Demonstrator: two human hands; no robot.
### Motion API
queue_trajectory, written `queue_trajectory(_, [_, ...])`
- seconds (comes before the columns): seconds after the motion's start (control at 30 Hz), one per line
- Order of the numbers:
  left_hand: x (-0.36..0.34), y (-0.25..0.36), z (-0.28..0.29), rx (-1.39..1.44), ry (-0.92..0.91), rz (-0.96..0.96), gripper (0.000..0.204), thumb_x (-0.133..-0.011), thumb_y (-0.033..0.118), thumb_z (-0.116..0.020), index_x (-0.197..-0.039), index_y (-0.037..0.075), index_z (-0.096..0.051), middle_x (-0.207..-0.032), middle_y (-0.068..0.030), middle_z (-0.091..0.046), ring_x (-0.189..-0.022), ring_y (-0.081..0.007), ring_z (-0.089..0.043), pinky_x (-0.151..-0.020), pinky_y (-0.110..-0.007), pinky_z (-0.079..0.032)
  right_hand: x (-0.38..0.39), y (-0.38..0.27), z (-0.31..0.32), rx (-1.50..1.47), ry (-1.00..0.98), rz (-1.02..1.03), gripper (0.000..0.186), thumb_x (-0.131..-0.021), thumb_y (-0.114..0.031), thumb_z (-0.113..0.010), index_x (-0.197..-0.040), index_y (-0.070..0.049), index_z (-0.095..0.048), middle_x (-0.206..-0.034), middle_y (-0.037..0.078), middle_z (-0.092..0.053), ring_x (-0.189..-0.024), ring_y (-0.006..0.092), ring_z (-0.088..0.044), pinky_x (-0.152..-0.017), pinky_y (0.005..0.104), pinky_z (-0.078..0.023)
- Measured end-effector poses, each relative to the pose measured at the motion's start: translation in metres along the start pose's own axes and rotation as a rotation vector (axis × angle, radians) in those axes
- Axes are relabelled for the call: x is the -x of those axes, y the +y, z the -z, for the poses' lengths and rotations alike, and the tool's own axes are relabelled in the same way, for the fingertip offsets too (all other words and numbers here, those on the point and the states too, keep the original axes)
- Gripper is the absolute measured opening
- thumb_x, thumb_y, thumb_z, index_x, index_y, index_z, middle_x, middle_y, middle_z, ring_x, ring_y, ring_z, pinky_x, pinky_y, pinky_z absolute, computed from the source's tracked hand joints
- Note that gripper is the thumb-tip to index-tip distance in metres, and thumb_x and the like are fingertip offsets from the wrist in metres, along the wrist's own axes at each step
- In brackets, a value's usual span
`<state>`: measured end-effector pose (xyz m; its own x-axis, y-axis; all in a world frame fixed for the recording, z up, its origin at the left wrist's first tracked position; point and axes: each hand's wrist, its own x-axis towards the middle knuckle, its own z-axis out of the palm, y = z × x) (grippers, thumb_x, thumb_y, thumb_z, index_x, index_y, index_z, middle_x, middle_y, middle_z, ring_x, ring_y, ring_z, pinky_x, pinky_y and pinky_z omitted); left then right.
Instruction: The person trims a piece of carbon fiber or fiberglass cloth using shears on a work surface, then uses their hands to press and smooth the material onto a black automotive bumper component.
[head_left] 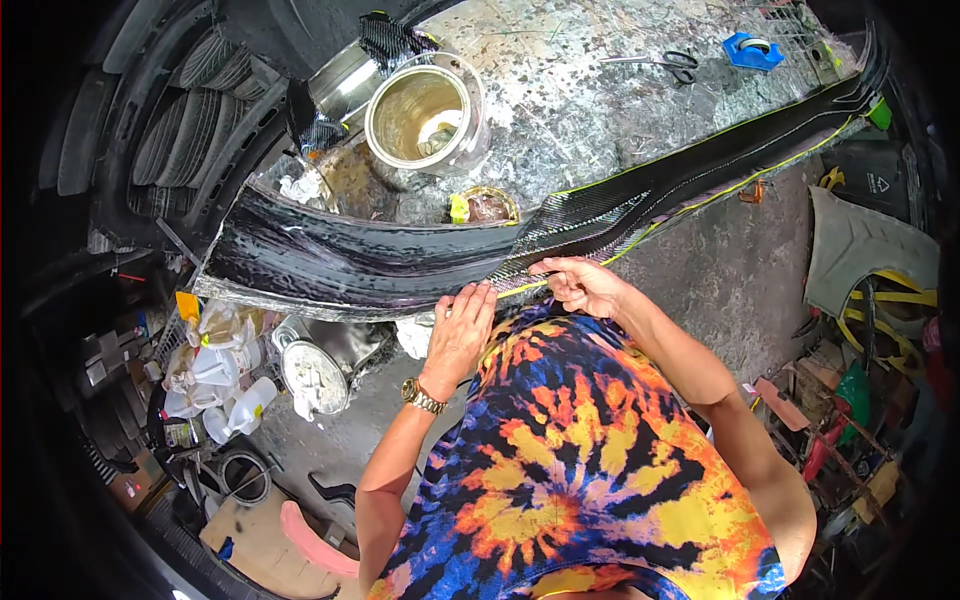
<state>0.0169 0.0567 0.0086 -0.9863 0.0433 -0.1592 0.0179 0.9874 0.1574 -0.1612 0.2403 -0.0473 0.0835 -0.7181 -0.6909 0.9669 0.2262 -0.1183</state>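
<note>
A long, curved black mould (pixel 360 252) spans the bench in front of me, its left part bare and glossy. Woven black carbon-fibre cloth (pixel 640 203) with yellow-green edging lies over the right part. My left hand (pixel 463 325), wearing a gold watch, rests its fingers on the near rim, just left of where the cloth begins. At the cloth's near edge, my right hand (pixel 582 286) has thumb and fingers pinched together on the edging; its fingertips partly hide what they grip.
An open can (pixel 424 118) and a small dish (pixel 488 207) stand behind the mould. Scissors (pixel 672 66) and a blue tape dispenser (pixel 752 52) lie farther back. Below left are a white-smeared tin (pixel 314 376) and plastic jugs (pixel 240 410). A grey panel (pixel 850 250) stands at right.
</note>
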Motion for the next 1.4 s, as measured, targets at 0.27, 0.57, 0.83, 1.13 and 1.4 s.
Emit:
queue_trajectory(0.27, [-0.013, 0.020, 0.004, 0.103, -0.008, -0.020, 0.045, -0.090, 0.021, -0.056, -0.132, 0.006, -0.048, -0.136, -0.0092, -0.048, -0.124, -0.0243, -0.045, -0.099, -0.043, -0.033, 0.032, -0.004, 0.020, 0.052, 0.062, 0.172, 0.031, -0.093, -0.029, -0.058, -0.106, -0.001, -0.063, -0.059, -0.009, -0.037, -0.047, 0.0020, -0.032, -0.039, 0.0184, -0.022])
queue_trajectory(0.57, [-0.047, 0.037, -0.016, 0.261, -0.076, -0.146, 0.047, -0.088, 0.013, -0.057, -0.132, 0.000, -0.045, -0.135, -0.0179, -0.046, -0.126, -0.0307, -0.044, -0.104, -0.043, -0.034, 0.031, 0.018, 0.048, 0.097, 0.091, 0.363, 0.026, -0.096, -0.027, -0.054, -0.110, -0.006, -0.056, -0.058, -0.002, -0.041, -0.042, 0.0040, -0.028, -0.035, 0.0210, -0.017])
queue_trajectory(0.83, [-0.051, 0.036, -0.014, 0.297, -0.105, -0.152, 0.050, -0.084, 0.006, -0.056, -0.133, 0.000, -0.044, -0.136, -0.0162, -0.047, -0.124, -0.0330, -0.046, -0.104, -0.043, -0.036, 0.013, -0.003, 0.062, 0.035, 0.069, 0.154, 0.012, -0.092, -0.022, -0.056, -0.099, -0.011, -0.055, -0.058, -0.005, -0.037, -0.043, 0.0029, -0.029, -0.033, 0.0198, -0.016])
queue_trajectory(1.13, [-0.084, 0.057, -0.026, 0.329, -0.173, -0.253, 0.049, -0.089, 0.009, -0.050, -0.137, 0.003, -0.041, -0.141, -0.0153, -0.042, -0.128, -0.0315, -0.043, -0.107, -0.042, -0.034, 0.075, -0.027, 0.069, 0.222, 0.118, 0.469, 0.017, -0.092, -0.022, -0.057, -0.100, -0.007, -0.061, -0.062, 0.001, -0.055, -0.044, 0.0041, -0.042, -0.037, 0.0191, -0.028])
queue_trajectory(1.4, [-0.117, 0.083, -0.029, 0.093, -0.169, -0.327, 0.056, -0.085, 0.010, -0.047, -0.140, 0.005, -0.039, -0.142, -0.0115, -0.042, -0.126, -0.0255, -0.042, -0.102, -0.040, -0.034, 0.110, -0.072, 0.077, 1.771, 0.751, 0.951, 0.036, -0.084, -0.029, -0.060, -0.107, -0.001, -0.061, -0.104, 0.015, -0.063, -0.104, 0.0273, -0.057, -0.092, 0.0423, -0.042])
